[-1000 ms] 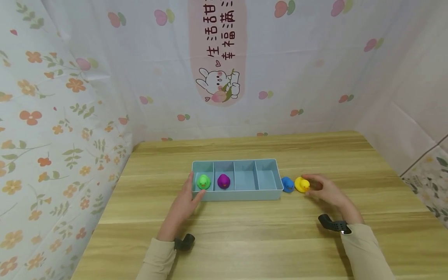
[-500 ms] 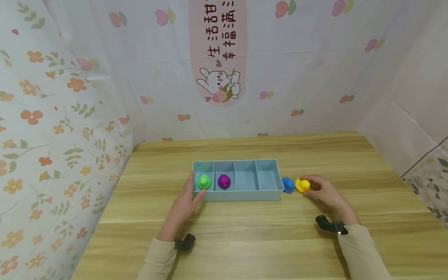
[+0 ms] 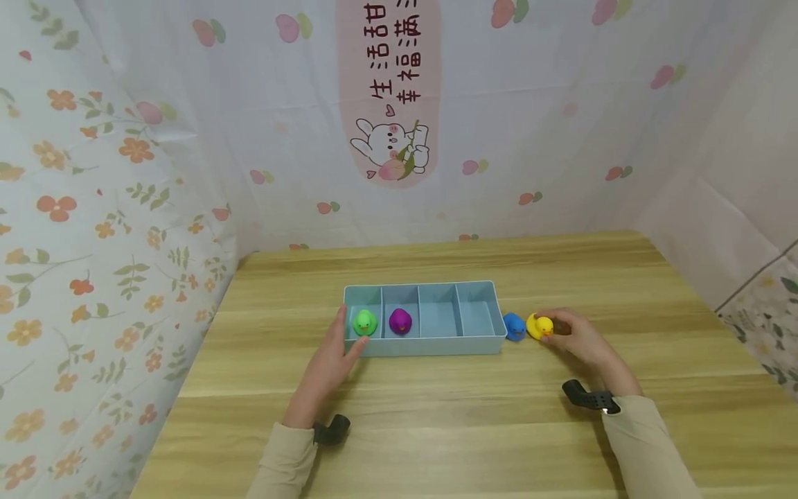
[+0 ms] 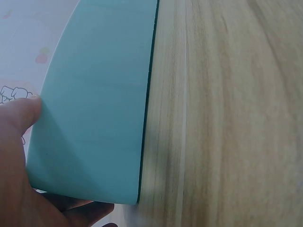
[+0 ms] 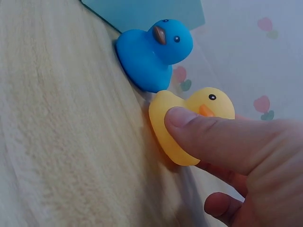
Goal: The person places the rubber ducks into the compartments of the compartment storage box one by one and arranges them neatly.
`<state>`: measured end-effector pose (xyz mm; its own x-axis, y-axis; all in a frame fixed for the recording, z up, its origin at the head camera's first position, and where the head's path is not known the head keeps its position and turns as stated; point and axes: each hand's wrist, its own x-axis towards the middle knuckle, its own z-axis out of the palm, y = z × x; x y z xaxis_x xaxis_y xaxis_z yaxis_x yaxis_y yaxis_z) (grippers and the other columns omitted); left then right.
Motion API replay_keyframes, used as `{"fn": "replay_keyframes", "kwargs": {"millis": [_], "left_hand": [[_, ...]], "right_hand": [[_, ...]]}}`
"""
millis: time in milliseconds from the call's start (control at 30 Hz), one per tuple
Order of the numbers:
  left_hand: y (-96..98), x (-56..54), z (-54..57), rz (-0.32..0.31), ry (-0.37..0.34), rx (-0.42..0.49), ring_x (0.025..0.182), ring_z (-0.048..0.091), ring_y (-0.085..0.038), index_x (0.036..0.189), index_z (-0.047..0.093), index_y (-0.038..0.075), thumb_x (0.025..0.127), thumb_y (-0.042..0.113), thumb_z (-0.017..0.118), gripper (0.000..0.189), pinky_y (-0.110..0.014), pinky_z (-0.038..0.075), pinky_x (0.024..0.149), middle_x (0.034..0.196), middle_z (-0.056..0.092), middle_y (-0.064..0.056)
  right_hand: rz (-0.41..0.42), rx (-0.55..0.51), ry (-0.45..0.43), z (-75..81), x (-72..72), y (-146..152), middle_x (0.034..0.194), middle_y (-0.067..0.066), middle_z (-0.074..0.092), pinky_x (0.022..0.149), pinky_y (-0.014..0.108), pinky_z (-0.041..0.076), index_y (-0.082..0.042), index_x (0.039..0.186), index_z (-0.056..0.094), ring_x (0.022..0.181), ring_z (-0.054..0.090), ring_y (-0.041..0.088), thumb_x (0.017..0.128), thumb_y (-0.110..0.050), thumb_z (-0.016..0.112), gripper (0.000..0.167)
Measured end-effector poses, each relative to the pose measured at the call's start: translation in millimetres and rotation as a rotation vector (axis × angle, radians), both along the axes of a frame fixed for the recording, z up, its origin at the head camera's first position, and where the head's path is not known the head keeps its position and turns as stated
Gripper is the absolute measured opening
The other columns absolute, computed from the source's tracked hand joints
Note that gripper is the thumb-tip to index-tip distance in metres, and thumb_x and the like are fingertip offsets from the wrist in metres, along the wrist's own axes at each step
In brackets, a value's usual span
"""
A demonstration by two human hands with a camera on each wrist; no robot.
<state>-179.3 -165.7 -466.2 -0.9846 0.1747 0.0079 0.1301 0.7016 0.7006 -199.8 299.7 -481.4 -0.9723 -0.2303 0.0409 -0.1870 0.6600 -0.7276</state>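
Observation:
A light-blue divided box (image 3: pixel 430 346) lies on the table, a green rubber duck (image 3: pixel 364 323) in its leftmost compartment and a purple rubber duck (image 3: pixel 400 321) in the one beside it. My left hand (image 3: pixel 328 357) grips the box's left end. In the left wrist view its thumb (image 4: pixel 28 111) is at the rim, with the fingers round the end wall. Right of the box sits a blue rubber duck (image 5: pixel 144 56). Beside that, my right hand (image 3: pixel 582 337) pinches a yellow rubber duck (image 5: pixel 163 113), the thumb (image 5: pixel 203 135) across its side; the far fingers are mostly hidden.
The box's two right compartments (image 3: pixel 438 319) hold nothing. Wood-grain table (image 3: pixel 436 423) surrounds the box. A printed curtain (image 3: pixel 530 125) hangs along the table's back edge, and a flowered cloth (image 3: pixel 106 277) hangs at the left.
My right thumb has come in against the yellow duck, and that hand now pinches it. The left hand, the box and the other ducks stay essentially where they were.

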Motion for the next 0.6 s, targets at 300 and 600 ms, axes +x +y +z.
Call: {"fn": "replay_keyframes", "kwargs": {"millis": [300, 600], "left_hand": [[0.8, 0.1, 3.2, -0.003, -0.001, 0.007, 0.144, 0.021, -0.038, 0.154, 0.003, 0.004, 0.099, 0.037, 0.051, 0.080, -0.051, 0.020, 0.116, 0.157, 0.016, -0.022], [0.1, -1.2, -0.4, 0.001, 0.002, 0.013, 0.144, 0.020, -0.038, 0.153, 0.003, 0.004, 0.098, 0.038, 0.051, 0.080, -0.051, 0.020, 0.117, 0.158, 0.016, -0.021]], "right_hand": [[-0.008, -0.006, -0.014, 6.3, 1.8, -0.4, 0.128, 0.029, 0.052, 0.099, 0.065, 0.035, 0.004, 0.125, 0.057, 0.120, 0.043, 0.046, 0.087, -0.007, 0.068, 0.041], [-0.002, 0.013, -0.006, 14.0, -1.5, 2.1, 0.129, 0.029, 0.052, 0.096, 0.072, 0.032, 0.003, 0.124, 0.058, 0.124, 0.040, 0.049, 0.087, -0.012, 0.069, 0.041]]}}
